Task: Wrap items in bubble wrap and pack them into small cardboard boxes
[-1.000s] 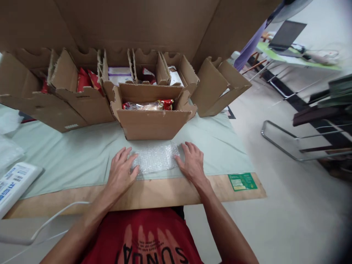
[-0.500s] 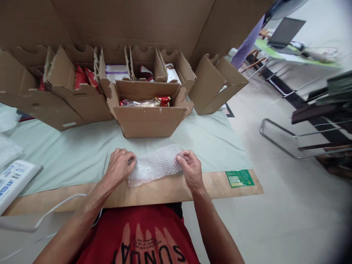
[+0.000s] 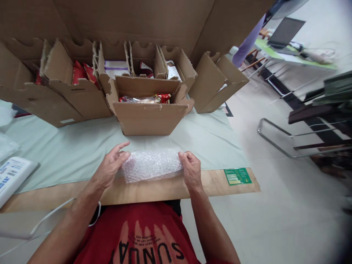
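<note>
A folded piece of clear bubble wrap lies across the front of the table between my hands. My right hand pinches its right end, thumb on top and fingers curled. At the left end is my left hand, its index finger stretched out and apart from the thumb. The left thumb touches or nearly touches the wrap's edge; the lower fingers are partly hidden. Just beyond the wrap stands an open cardboard box holding shiny red and clear packets.
Behind stand several cut-open cardboard bins with packaged goods. A white device with blue lettering sits at the left, near a white cable. A green printed card lies on the table's wooden edge. Right of the table is a metal-framed chair.
My left hand has loosened from a pinch, its index finger now extended. The bubble wrap lies flatter and straighter, shifted slightly left. My right hand keeps its hold. The view has tilted slightly.
</note>
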Demonstrator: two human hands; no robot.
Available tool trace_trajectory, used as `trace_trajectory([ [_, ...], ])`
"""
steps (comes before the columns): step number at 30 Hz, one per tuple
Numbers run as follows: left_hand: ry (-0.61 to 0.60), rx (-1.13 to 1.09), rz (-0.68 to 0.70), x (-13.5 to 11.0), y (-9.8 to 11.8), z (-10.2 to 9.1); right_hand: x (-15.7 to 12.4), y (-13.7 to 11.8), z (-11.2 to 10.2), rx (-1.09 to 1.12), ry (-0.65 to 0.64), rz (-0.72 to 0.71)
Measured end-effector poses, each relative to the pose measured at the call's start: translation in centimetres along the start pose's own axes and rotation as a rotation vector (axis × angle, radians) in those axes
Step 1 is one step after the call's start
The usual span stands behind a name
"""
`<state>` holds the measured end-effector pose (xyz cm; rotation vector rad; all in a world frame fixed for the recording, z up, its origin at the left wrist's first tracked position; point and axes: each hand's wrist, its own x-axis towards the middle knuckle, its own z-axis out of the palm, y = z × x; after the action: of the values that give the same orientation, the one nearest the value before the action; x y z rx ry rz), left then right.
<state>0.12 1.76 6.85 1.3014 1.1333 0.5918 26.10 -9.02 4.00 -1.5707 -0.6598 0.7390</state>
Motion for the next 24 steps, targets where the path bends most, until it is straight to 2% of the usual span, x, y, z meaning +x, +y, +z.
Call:
trace_trajectory([
  [2,-0.11,-0.114,-0.032,-0.7,-0.5,-0.4,0.0,0.2,0.0,-0.005,0.025,0.013],
  [5,-0.213,-0.169,0.012,-1.8,-1.0,-0.8,0.1,0.8,0.0,0.02,0.057,0.05],
  [11,-0.317,0.066,0.101,-3.1,-0.7,-0.8,0.2,1.7,0.0,0.089,0.078,0.126],
  [14,-0.343,0.098,0.157,-3.3,-1.0,-0.7,0.4,1.5,0.0,0.125,0.114,0.145],
  [17,-0.265,0.131,0.188,-3.0,-1.7,-0.2,0.6,1.1,0.1,0.129,0.092,0.163],
  [20,-0.045,0.164,0.195,-2.5,-1.7,0.6,0.6,0.8,0.0,0.125,0.053,0.168],
  [22,0.101,0.183,0.152,-2.1,-1.4,1.1,0.5,0.6,-0.4,0.141,0.031,0.175],
  [24,0.173,0.196,0.098,-1.6,-1.1,1.4,0.2,0.5,-0.8,0.164,-0.009,0.2],
])
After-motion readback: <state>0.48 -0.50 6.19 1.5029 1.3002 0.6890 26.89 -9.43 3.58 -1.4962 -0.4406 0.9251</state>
